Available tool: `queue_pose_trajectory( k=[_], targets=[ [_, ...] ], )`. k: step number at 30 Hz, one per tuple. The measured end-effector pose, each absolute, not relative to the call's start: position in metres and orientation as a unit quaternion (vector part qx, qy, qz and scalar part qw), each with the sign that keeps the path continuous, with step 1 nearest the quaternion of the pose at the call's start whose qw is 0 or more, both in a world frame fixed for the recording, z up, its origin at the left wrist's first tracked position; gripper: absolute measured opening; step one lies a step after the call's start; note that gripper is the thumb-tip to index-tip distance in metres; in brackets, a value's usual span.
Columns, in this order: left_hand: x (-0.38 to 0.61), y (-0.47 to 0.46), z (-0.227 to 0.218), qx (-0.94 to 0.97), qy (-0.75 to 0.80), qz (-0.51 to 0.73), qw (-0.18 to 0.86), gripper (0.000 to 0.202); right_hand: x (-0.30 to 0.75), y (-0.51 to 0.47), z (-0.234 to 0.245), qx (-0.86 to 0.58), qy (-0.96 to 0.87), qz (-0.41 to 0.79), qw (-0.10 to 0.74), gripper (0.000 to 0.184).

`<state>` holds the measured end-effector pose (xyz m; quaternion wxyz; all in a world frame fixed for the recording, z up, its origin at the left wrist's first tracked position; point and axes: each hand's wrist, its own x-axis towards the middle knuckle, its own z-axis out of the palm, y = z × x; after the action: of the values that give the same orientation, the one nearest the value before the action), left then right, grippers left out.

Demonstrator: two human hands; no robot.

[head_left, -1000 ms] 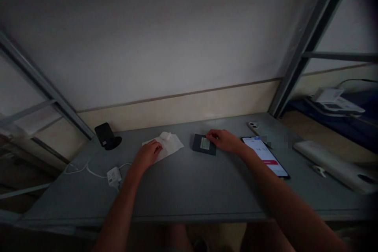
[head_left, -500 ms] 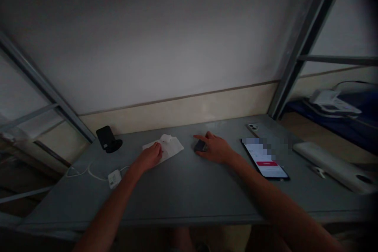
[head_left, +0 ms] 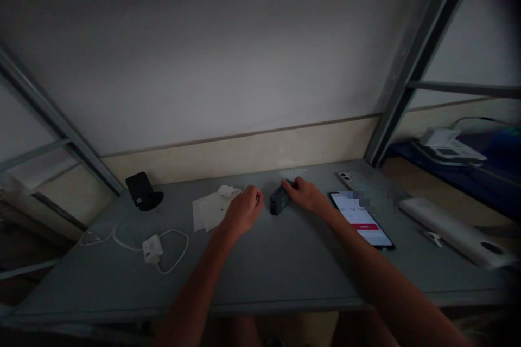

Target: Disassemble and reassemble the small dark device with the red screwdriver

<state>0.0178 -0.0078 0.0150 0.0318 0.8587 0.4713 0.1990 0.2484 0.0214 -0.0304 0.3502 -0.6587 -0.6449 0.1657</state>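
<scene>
Dimly lit counter: a dark box is held tipped on edge at its middle, pinched by fingers of the right hand. The left hand is curled just beside it; whether its fingers are closed cannot be told.

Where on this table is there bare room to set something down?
Widest bare patch: the near strip of the table between the charger and the lit phone, though both forearms cross it. A smaller gap lies between the black stand and the paper. Crowded: the back middle, where left hand, right hand and the dark box cluster.
</scene>
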Motion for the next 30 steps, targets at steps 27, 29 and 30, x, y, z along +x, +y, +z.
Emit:
queue_pose_trajectory(
  k=[27,29,30],
  targets=[
    [0.052,-0.002,-0.002,0.853,0.377,0.35,0.086,0.008,0.23,-0.011,0.023,-0.323,-0.623,0.257,0.665,0.02],
    [0.052,-0.002,-0.002,0.854,0.378,0.349,0.08,0.008,0.23,-0.012,0.023,-0.32,-0.619,0.258,0.669,0.019],
    [0.052,-0.002,-0.002,0.855,0.378,0.347,0.077,0.008,0.23,-0.013,0.023,-0.321,-0.617,0.259,0.671,0.018]
  ],
)
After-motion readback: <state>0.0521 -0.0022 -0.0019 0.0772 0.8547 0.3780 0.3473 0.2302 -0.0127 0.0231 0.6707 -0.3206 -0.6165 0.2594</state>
